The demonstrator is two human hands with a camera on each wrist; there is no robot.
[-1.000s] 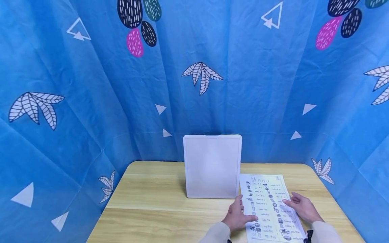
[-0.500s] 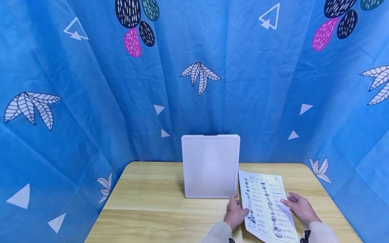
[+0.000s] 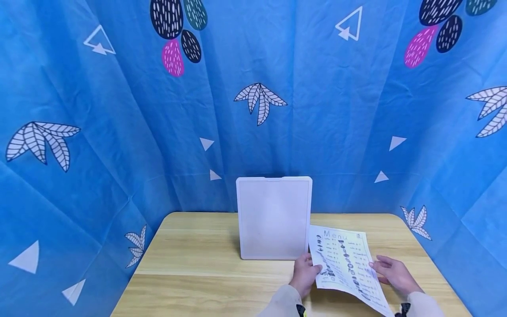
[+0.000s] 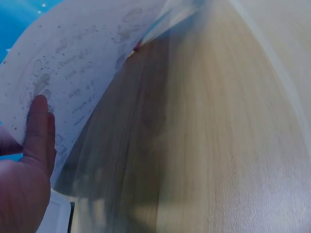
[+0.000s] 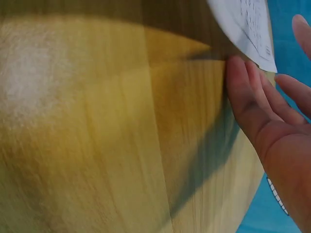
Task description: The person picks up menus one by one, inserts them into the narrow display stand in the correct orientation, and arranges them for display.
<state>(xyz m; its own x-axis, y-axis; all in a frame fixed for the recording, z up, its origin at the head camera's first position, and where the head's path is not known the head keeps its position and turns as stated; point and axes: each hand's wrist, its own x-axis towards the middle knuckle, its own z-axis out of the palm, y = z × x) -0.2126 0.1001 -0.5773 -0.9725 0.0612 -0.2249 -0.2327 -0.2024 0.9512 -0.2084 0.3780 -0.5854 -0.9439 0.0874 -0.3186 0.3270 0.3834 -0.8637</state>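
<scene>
A white paper menu (image 3: 342, 264) with handwritten lines and small drawings is lifted at its near side, curving above the table. At its left edge my left hand (image 3: 305, 275) pinches it, thumb on the printed face and fingers (image 4: 39, 131) behind. The left wrist view shows the underside, with print showing through. My right hand (image 3: 396, 275) is at the right edge, thumb near the margin. In the right wrist view the right hand's extended fingers (image 5: 238, 80) reach the paper's corner and touch it or nearly so.
A white rectangular board (image 3: 274, 218) stands upright behind and left of the menu, close to its upper left corner. The light wood table (image 3: 190, 273) extends to the left. Blue patterned curtains (image 3: 325, 110) surround its back and sides.
The menu lay flat at first, my left hand over its left side. Its left and near parts have since risen and bowed, and the left thumb has closed onto the edge.
</scene>
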